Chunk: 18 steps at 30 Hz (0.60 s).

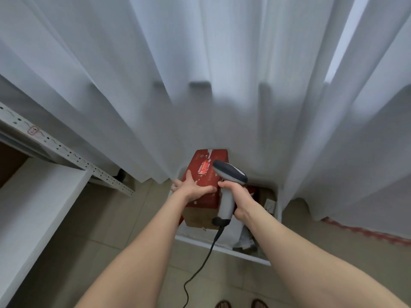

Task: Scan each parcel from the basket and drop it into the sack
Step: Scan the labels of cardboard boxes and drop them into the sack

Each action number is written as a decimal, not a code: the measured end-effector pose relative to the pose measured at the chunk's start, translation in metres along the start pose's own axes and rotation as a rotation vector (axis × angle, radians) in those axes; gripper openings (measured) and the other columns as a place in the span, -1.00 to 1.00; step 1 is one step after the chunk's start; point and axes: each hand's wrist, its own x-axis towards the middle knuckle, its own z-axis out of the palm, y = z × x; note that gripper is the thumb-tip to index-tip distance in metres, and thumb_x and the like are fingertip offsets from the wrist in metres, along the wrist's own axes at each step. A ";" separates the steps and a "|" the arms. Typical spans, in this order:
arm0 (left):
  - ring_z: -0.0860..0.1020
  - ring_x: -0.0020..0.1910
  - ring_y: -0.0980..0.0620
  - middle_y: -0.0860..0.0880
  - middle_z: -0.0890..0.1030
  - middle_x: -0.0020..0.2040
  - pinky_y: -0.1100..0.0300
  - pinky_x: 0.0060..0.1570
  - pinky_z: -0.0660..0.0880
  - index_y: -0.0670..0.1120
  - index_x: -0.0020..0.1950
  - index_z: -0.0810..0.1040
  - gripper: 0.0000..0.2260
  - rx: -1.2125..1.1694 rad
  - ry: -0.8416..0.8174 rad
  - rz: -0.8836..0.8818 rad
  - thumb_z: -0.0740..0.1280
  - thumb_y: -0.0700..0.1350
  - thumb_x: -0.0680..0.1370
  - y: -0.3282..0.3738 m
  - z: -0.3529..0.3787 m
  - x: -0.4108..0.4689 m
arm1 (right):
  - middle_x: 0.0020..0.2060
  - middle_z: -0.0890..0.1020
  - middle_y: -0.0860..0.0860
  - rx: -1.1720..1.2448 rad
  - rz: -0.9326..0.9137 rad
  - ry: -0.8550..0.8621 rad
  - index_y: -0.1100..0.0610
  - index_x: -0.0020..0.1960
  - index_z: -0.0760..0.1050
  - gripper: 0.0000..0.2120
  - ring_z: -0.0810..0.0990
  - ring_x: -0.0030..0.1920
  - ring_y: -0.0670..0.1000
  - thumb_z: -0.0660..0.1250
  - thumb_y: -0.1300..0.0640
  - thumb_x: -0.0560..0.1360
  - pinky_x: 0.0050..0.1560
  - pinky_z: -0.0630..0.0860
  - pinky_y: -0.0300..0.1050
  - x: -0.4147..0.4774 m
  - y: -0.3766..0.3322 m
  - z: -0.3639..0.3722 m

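Scanning under way: left hand (pixel 194 188) grips the box (pixel 209 158) at 12 o'clock above the basket (pixel 222 247). Right hand (pixel 236 196) clasps the scanner (pixel 230 174), beam on the label (pixel 204 168). Risk: the one-handed hold slips and the label tilts off-beam. Cord (pixel 201 263) trails toward 6, curtain (pixel 200 85) crowds 12, shelf (pixel 55 147) at 9. Sack not identifiable.

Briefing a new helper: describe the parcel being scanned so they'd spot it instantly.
Under the white curtain stands a white basket. Above it the left hand holds a red box, the scanner in the right hand aimed at it. Unlike parcels below, its label glows red.
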 end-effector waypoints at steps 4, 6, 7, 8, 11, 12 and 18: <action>0.00 0.48 -0.26 -0.25 0.02 0.48 -0.14 0.44 0.14 0.09 0.56 -0.19 0.14 0.061 -0.021 0.004 0.44 0.40 0.23 -0.004 0.007 0.002 | 0.05 0.68 0.14 -0.010 -0.020 0.014 0.18 0.14 0.59 -0.71 0.64 0.04 0.13 0.43 0.23 0.42 0.10 0.58 0.02 0.002 0.004 0.001; 0.01 0.47 -0.27 -0.26 0.02 0.47 -0.14 0.43 0.17 0.09 0.56 -0.22 0.11 0.067 -0.028 -0.004 0.44 0.37 0.28 -0.008 0.013 0.003 | 0.07 0.66 0.14 -0.019 -0.009 0.030 0.18 0.18 0.56 -0.66 0.64 0.07 0.13 0.44 0.23 0.41 0.17 0.56 0.06 0.003 0.010 0.003; 0.02 0.47 -0.27 -0.26 0.02 0.47 -0.13 0.42 0.18 0.09 0.56 -0.23 0.10 0.063 -0.024 -0.009 0.44 0.34 0.30 -0.011 0.015 0.004 | 0.07 0.66 0.14 -0.017 0.000 0.036 0.18 0.19 0.55 -0.65 0.63 0.07 0.14 0.44 0.23 0.41 0.17 0.56 0.07 0.004 0.014 0.004; 0.03 0.47 -0.27 -0.27 0.02 0.47 -0.13 0.41 0.20 0.09 0.56 -0.22 0.08 0.056 -0.018 -0.012 0.44 0.31 0.31 -0.013 0.017 0.005 | 0.07 0.66 0.14 -0.014 0.008 0.042 0.18 0.19 0.55 -0.65 0.64 0.06 0.13 0.44 0.23 0.41 0.17 0.56 0.06 0.004 0.017 0.005; 0.07 0.44 -0.26 -0.25 0.05 0.44 -0.14 0.39 0.26 0.11 0.56 -0.18 0.05 0.034 -0.003 -0.019 0.45 0.28 0.31 -0.020 0.018 0.005 | 0.05 0.67 0.14 -0.013 0.030 0.035 0.19 0.20 0.56 -0.64 0.64 0.04 0.14 0.44 0.23 0.40 0.17 0.57 0.07 0.005 0.023 0.008; 0.09 0.43 -0.26 -0.24 0.07 0.43 -0.15 0.37 0.28 0.13 0.55 -0.15 0.05 0.015 -0.012 -0.022 0.45 0.28 0.28 -0.022 0.016 0.004 | 0.04 0.67 0.14 -0.016 0.037 0.034 0.19 0.21 0.56 -0.63 0.64 0.03 0.14 0.45 0.24 0.41 0.17 0.57 0.09 0.004 0.024 0.009; 0.53 0.12 -0.12 -0.13 0.47 0.25 -0.02 0.02 0.57 0.11 0.35 0.29 -0.18 -0.359 -0.172 -0.015 0.52 0.25 0.17 -0.042 -0.026 0.003 | -0.06 0.68 0.14 0.023 0.046 0.220 0.18 0.21 0.50 -0.67 0.68 -0.10 0.10 0.43 0.18 0.47 -0.21 0.63 -0.03 -0.011 0.007 0.005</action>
